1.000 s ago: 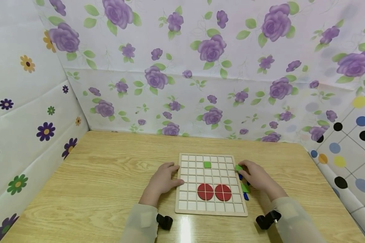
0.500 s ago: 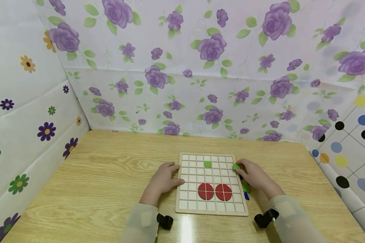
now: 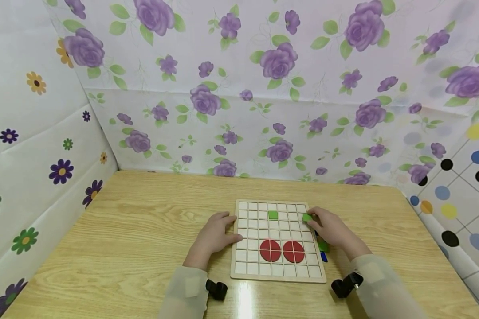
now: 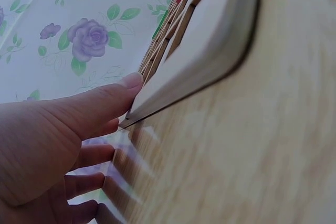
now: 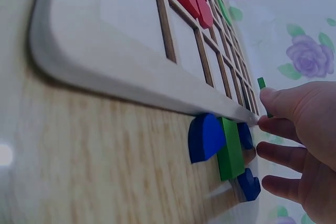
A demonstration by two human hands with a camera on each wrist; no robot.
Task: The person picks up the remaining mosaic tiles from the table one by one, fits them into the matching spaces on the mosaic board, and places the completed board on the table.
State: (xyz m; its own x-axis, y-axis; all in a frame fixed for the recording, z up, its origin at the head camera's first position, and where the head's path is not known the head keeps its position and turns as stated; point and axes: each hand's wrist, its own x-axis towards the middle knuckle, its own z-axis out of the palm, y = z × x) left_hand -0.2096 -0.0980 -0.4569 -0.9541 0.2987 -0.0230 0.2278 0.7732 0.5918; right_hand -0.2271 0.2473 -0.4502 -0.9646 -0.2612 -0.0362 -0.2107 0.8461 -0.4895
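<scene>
A pale wooden grid board [image 3: 278,279] lies on the table. My left hand [image 3: 214,232] rests at its left edge; in the left wrist view the thumb [image 4: 113,95] touches the rim and the other fingers are loosely extended. Between thumb and forefinger my right hand [image 3: 332,227] pinches a small green square tile [image 3: 307,217], held over the board's right edge near the top. One green square [image 3: 273,215] sits in an upper cell. Two red discs [image 3: 265,256], made of quarter pieces, fill cells lower down.
Beside the board's right edge lie a green block [image 5: 229,153] and several blue curved pieces [image 5: 206,137], partly under my right hand in the head view. The wooden table [image 3: 143,230] is backed by a flowered cloth [image 3: 247,133].
My right hand has moved slightly left with the green tile, from beside the board's right edge to over it. The left hand stays at the left edge.
</scene>
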